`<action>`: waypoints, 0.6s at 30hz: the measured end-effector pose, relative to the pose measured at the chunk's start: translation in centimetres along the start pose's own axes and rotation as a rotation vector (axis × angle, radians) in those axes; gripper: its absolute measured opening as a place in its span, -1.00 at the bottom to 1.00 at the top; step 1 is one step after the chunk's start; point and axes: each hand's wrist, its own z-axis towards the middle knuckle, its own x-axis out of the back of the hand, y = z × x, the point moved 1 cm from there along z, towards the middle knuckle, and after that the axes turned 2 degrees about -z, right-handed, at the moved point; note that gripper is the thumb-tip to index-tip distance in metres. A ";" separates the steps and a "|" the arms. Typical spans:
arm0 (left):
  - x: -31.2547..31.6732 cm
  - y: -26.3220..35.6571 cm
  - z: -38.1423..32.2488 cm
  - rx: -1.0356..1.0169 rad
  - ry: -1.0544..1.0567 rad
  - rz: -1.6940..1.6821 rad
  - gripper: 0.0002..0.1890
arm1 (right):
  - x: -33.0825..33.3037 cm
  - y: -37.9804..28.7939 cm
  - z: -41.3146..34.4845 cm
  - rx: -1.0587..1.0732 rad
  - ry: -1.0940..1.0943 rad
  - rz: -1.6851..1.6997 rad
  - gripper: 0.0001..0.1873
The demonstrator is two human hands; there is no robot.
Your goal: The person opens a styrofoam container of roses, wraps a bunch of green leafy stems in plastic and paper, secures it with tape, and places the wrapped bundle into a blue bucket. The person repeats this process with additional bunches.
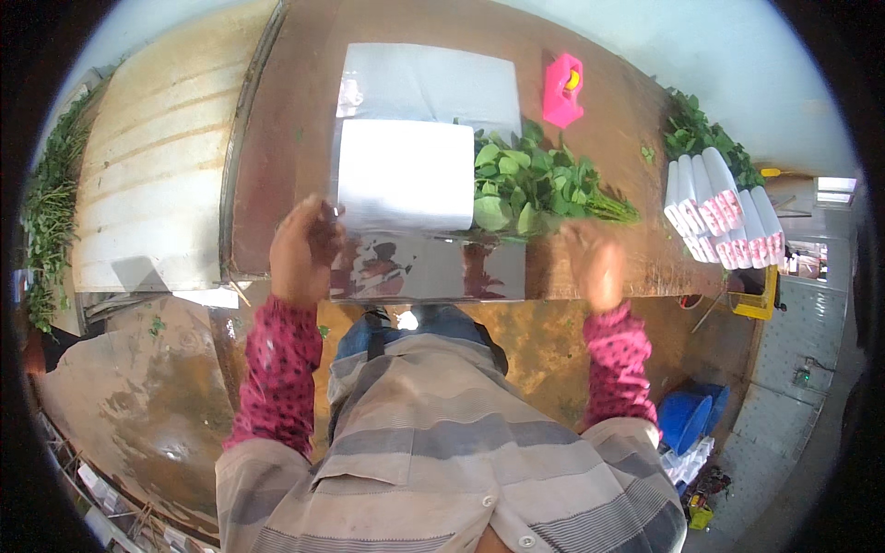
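Note:
A bunch of flower stems with green leaves lies across the table, its left end under a white wrapping sheet and its cut stem ends to the right. Beneath are grey and clear plastic sheets reaching the table's front edge. My left hand is at the left edge of the white sheet, fingers bent; whether it grips the plastic is unclear. Just below the stems, my right hand is blurred, and its grip cannot be made out. A pink tape dispenser with a yellow roll stands behind the leaves.
Stacked white wrapped bundles sit at the table's right end, beside more leafy stems. A pale board lies left, with greenery beyond it. Blue buckets stand on the floor at lower right; a yellow crate is nearer the table.

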 end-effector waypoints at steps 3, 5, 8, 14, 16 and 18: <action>-1.6 1.5 5.1 0.007 0.082 0.007 -0.76 | -2.9 3.2 6.6 -0.110 -0.114 0.203 -0.85; -2.0 2.4 7.4 -0.033 0.139 0.058 -0.75 | -6.3 5.4 10.2 -0.233 -0.301 0.370 -0.79; -0.8 3.8 8.2 -0.246 0.345 0.199 -0.69 | -10.9 7.5 12.2 -0.235 -0.336 0.498 -0.78; 0.9 1.6 8.0 -0.163 0.291 0.744 -0.42 | -13.4 9.1 12.9 -0.401 -0.460 0.614 -0.74; 0.5 1.1 9.2 -0.185 0.233 0.822 -0.43 | -13.5 9.0 13.1 -0.450 -0.486 0.662 -0.74; 0.0 1.3 10.5 -0.186 0.217 0.920 -0.50 | -13.6 8.9 13.2 -0.360 -0.439 0.601 -0.74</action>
